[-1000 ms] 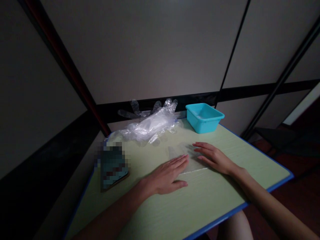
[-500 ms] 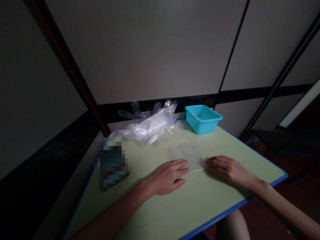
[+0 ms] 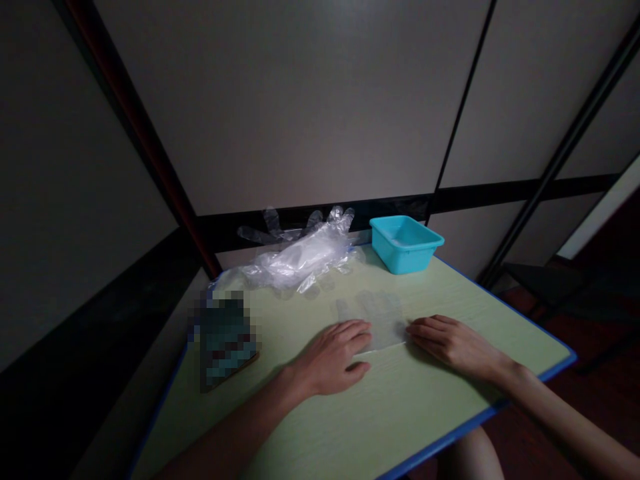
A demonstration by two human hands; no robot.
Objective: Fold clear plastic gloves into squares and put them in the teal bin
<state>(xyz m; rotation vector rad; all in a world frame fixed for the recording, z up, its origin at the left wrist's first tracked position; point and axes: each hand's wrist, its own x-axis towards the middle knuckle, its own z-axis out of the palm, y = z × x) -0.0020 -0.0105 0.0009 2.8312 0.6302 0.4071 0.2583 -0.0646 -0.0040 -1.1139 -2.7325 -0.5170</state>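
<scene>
- Nearest us, below the flat glove, a bare knee [image 3: 477,457] shows past the table's edge.
- The table [image 3: 430,407] under the flat glove is pale green, faintly streaked like wood grain, with smooth blue edging.
- We have our left hand [image 3: 336,357] palm down at the flat glove's near left side, fingers laid out long, thumb held apart, fingertips over the film.
- Our right hand [image 3: 453,343] lies at the flat glove's right edge, fingers bunched together; we cannot tell whether they pinch the film.
- The flat glove [image 3: 384,320] itself, thin see-through plastic, lies on the tabletop between our hands, its straight cuff towards us and its fingers pointing away.
- Well to the left of the flat glove we see a pixelated object [image 3: 225,343], dark green with a reddish band; what it is stays hidden.
- Beyond the flat glove, to its left, sprawls a heap of clear plastic gloves [image 3: 300,260], crinkled, shiny, whitish where layered, some fingers sticking up.
- Beyond it, slightly right, sits a turquoise basin [image 3: 407,257], roughly rectangular, round-cornered and rimmed.
- Farthest stand smooth grey panels [image 3: 310,107] crossed by a glossy black band.
</scene>
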